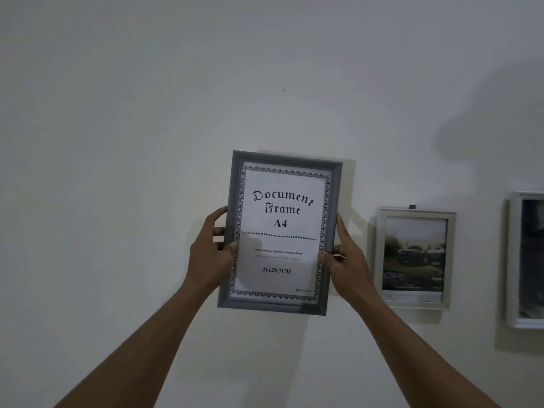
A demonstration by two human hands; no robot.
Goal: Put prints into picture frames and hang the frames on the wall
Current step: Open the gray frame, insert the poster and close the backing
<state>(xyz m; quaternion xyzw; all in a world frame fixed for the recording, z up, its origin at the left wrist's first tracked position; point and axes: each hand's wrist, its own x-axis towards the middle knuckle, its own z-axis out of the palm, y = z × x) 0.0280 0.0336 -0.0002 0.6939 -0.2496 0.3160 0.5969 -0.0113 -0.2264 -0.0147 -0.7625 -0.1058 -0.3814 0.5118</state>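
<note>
Grey picture frame (270, 306), upright and slightly tilted, is held before the white wall (147, 113), below a small dark speck (283, 90); its insert sheet (282, 231) reads "Document Frame A4", "21x29.7CM", "MADE IN CHINA", with the finer lines too small to read. Dim room; further right on the wall hang a silver frame (450, 260) with a landscape print and a white frame (513, 260), cut by the picture's edge. Left hand (210, 254) grips the left rail, right hand (348, 260) the right rail, thumbs in front and fingers curled behind.
</note>
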